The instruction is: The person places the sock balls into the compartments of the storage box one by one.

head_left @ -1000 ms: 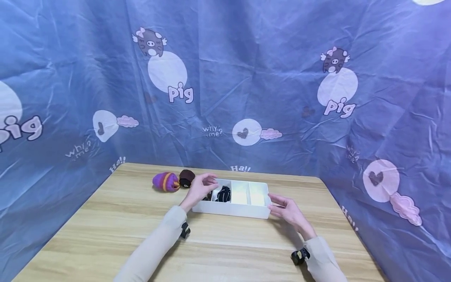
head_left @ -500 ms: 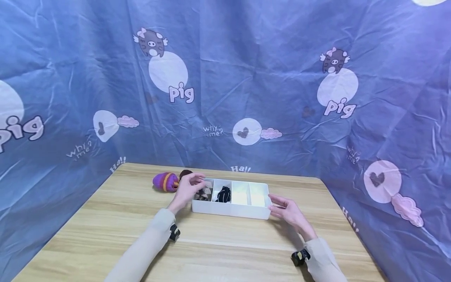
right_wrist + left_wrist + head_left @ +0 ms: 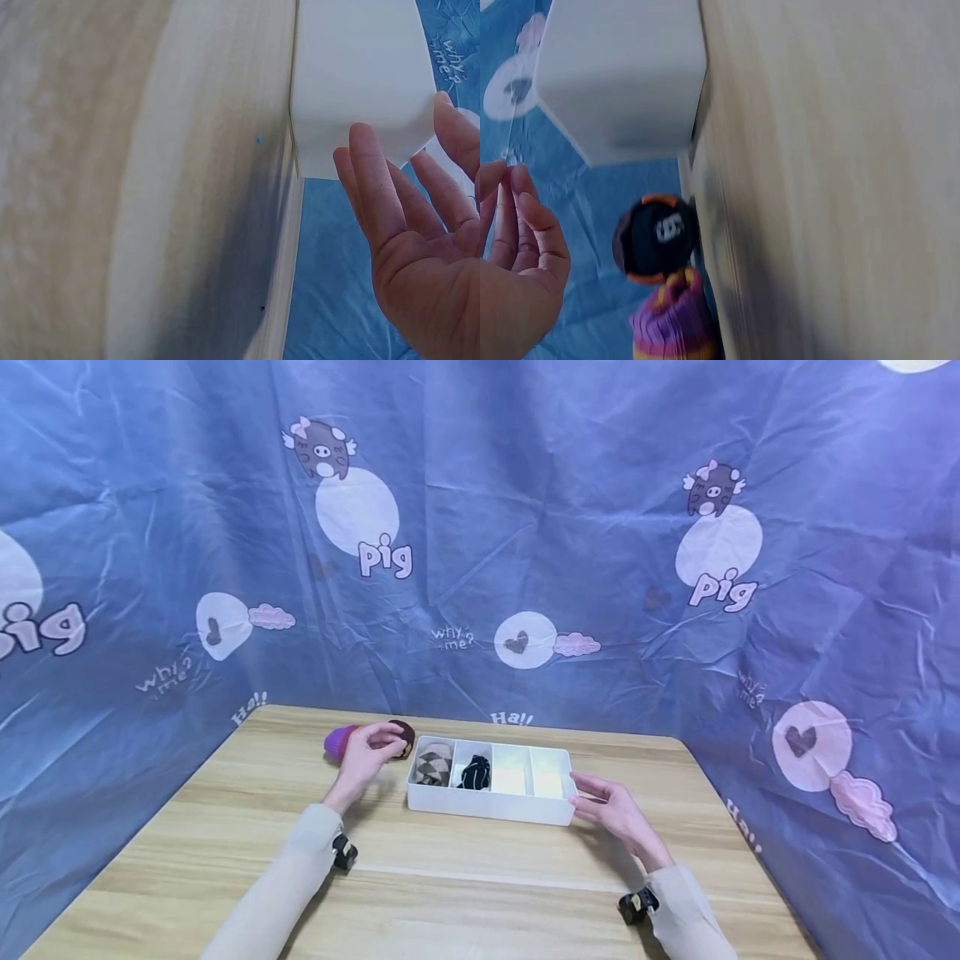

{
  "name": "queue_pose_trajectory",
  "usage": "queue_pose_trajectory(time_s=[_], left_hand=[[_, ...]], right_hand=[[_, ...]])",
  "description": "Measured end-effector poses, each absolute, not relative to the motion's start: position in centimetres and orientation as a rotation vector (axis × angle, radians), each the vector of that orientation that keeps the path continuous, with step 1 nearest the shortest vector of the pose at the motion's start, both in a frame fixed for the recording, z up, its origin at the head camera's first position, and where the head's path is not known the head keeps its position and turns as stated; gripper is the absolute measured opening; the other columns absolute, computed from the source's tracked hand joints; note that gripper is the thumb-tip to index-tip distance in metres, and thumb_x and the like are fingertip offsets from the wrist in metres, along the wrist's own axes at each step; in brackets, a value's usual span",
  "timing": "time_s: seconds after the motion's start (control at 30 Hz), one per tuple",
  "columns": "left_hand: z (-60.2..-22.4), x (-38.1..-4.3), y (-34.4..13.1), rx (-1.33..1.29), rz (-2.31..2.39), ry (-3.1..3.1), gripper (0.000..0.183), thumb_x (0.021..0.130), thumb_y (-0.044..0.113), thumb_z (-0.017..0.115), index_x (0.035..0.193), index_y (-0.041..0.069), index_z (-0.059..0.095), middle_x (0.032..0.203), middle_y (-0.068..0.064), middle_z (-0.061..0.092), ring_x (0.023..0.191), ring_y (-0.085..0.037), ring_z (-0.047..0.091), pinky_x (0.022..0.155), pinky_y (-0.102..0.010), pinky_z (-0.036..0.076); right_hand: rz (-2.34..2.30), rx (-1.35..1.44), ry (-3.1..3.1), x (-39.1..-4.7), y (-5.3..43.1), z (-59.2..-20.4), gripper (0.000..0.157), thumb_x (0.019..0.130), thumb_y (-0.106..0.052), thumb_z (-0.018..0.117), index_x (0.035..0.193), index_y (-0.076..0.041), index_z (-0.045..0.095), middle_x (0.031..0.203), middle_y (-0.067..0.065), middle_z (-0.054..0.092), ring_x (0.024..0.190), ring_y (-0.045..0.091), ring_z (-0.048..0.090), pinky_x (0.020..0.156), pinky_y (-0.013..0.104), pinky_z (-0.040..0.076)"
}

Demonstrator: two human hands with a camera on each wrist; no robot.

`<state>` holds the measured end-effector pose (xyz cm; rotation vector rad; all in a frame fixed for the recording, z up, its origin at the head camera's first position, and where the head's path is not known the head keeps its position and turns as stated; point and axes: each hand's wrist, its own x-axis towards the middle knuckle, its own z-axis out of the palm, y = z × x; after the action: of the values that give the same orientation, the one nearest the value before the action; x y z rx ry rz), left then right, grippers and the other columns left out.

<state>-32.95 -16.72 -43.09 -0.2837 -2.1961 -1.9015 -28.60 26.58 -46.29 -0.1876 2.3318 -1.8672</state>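
In the head view, my left hand (image 3: 363, 762) hovers left of a white divided box (image 3: 487, 804), fingers loosely bent and holding nothing. It partly covers a purple striped knit sock bundle (image 3: 337, 744). Beside that sits a dark rolled sock bundle (image 3: 405, 734), which shows orange edges and a white mark in the left wrist view. Brown-and-beige argyle socks (image 3: 432, 767) fill the box's leftmost compartment. Black socks with white lines (image 3: 475, 773) lie in the second. My right hand (image 3: 617, 807) rests its extended fingers against the box's right end.
The box's two right compartments show bare white floors. It stands toward the back of a light wooden table (image 3: 480, 893). A blue printed curtain (image 3: 480, 568) hangs behind the table and along both sides.
My left hand has moved left from above the box to beside the purple bundle, uncovering the argyle socks. My right hand has stayed at the box's right end.
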Motion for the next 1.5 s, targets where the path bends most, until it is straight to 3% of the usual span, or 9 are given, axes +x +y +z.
queue_pose_trajectory(time_s=[0.2,0.37,0.47,0.6,0.73,0.9,1.03,1.2,1.5], left_hand=[[-44.8,-34.5,-19.4,-0.189,-1.965,-2.188,0.042,0.083,0.003,0.076,0.119,-0.011,0.060,0.087,-0.005,0.074,0.073,-0.008,0.067,0.065,-0.029,0.058],[-44.8,-34.8,-21.5,-0.175,-2.018,-2.172,0.038,0.084,-0.006,0.070,0.120,-0.012,0.057,0.101,-0.024,0.070,0.076,-0.011,0.070,0.077,-0.048,0.059],[-44.8,-35.0,-22.7,-0.166,-1.950,-2.225,0.037,0.084,-0.004,0.070,0.119,-0.009,0.060,0.112,-0.032,0.065,0.080,-0.008,0.069,0.078,-0.040,0.060],[-45.0,-35.5,-23.9,-0.144,-1.861,-2.262,0.038,0.083,-0.002,0.072,0.120,-0.006,0.062,0.117,-0.031,0.064,0.086,-0.003,0.066,0.077,-0.022,0.056],[-45.2,-35.9,-24.6,-0.140,-1.825,-2.258,0.039,0.083,-0.005,0.070,0.120,-0.008,0.062,0.118,-0.031,0.064,0.087,-0.001,0.064,0.077,-0.014,0.052],[-45.4,-36.3,-25.3,-0.156,-1.675,-2.349,0.036,0.082,-0.006,0.070,0.117,-0.010,0.064,0.116,-0.030,0.065,0.096,-0.020,0.067,0.076,-0.012,0.051],[-45.5,-36.7,-26.0,-0.094,-1.551,-2.419,0.037,0.082,-0.002,0.071,0.118,-0.005,0.065,0.117,-0.027,0.066,0.108,-0.037,0.063,0.087,-0.025,0.052],[-45.6,-37.1,-26.6,-0.002,-1.491,-2.458,0.042,0.081,0.003,0.074,0.121,-0.001,0.065,0.126,-0.027,0.062,0.121,-0.042,0.054,0.107,-0.051,0.039],[-46.1,-38.5,-26.0,-0.105,-1.438,-2.507,0.045,0.082,0.003,0.073,0.125,-0.004,0.063,0.128,-0.031,0.059,0.123,-0.046,0.053,0.105,-0.053,0.042]], right_hand=[[-1.877,-0.183,2.317,-28.7,26.4,-46.3,0.063,0.090,-0.006,0.068,0.145,0.006,0.040,0.147,0.033,0.038,0.115,0.031,0.063,0.092,0.032,0.055],[-1.889,-0.178,2.306,-28.9,26.4,-46.4,0.063,0.090,-0.006,0.068,0.145,0.005,0.039,0.147,0.032,0.038,0.114,0.029,0.063,0.092,0.032,0.055],[-1.883,-0.177,2.306,-28.9,26.4,-46.3,0.064,0.090,-0.006,0.068,0.145,0.005,0.039,0.147,0.033,0.038,0.114,0.028,0.063,0.092,0.032,0.055],[-1.880,-0.179,2.309,-28.9,26.4,-46.3,0.063,0.090,-0.006,0.068,0.145,0.005,0.039,0.147,0.033,0.038,0.114,0.029,0.063,0.093,0.032,0.054],[-1.877,-0.173,2.327,-28.9,26.4,-46.3,0.063,0.090,-0.005,0.068,0.145,0.006,0.039,0.147,0.033,0.039,0.114,0.030,0.063,0.092,0.032,0.055],[-1.868,-0.165,2.338,-28.8,26.4,-46.4,0.062,0.090,-0.006,0.068,0.145,0.005,0.040,0.146,0.033,0.039,0.114,0.031,0.063,0.091,0.032,0.055],[-1.879,-0.160,2.326,-28.8,26.3,-46.5,0.063,0.090,-0.006,0.068,0.145,0.005,0.040,0.147,0.033,0.038,0.113,0.030,0.064,0.092,0.032,0.055],[-1.878,-0.170,2.327,-28.8,26.2,-46.3,0.063,0.090,-0.006,0.068,0.145,0.006,0.039,0.147,0.033,0.038,0.113,0.030,0.064,0.092,0.033,0.055],[-1.884,-0.240,2.325,-28.8,26.5,-46.5,0.066,0.089,-0.011,0.070,0.144,0.009,0.038,0.146,0.037,0.036,0.106,0.019,0.067,0.089,0.030,0.056]])
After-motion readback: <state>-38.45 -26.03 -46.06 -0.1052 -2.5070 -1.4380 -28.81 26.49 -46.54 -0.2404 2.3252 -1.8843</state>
